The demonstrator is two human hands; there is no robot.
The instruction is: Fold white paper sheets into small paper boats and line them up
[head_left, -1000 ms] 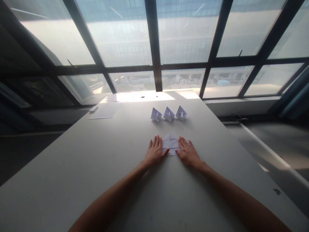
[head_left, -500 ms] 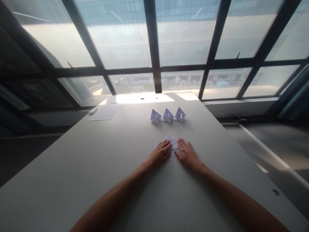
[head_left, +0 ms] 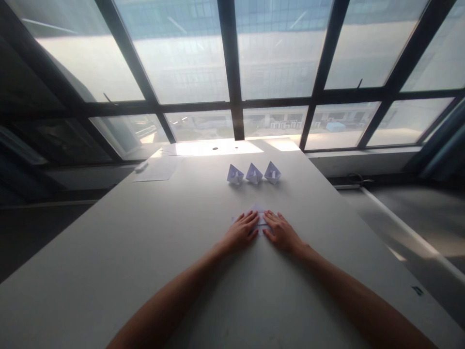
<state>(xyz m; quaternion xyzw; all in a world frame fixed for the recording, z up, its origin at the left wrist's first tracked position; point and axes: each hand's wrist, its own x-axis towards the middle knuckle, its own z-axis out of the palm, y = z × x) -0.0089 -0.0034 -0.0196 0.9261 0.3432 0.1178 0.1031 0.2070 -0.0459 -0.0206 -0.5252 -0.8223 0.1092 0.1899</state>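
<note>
A folded sheet of white paper (head_left: 260, 219) lies flat on the table, its pointed top facing the window. My left hand (head_left: 242, 230) rests on its left part, fingers stretched out and pressed down. On the right part lies my right hand (head_left: 282, 230), its fingers also extended flat. Both hands cover much of the paper, so only its tip and a middle strip show. Beyond them three folded paper boats stand in a row: a left boat (head_left: 235, 175), a middle boat (head_left: 254, 174) and a right boat (head_left: 272, 173).
The long white table (head_left: 145, 252) reaches to a large window with dark frames (head_left: 235, 72). At its far left lie a sheet of paper (head_left: 156, 172) and a small white object (head_left: 141, 166). A small dark mark (head_left: 417, 291) shows near the right edge.
My right hand has slid a little left across the paper, closer to my left hand, covering more of the middle. The paper boats stand as before.
</note>
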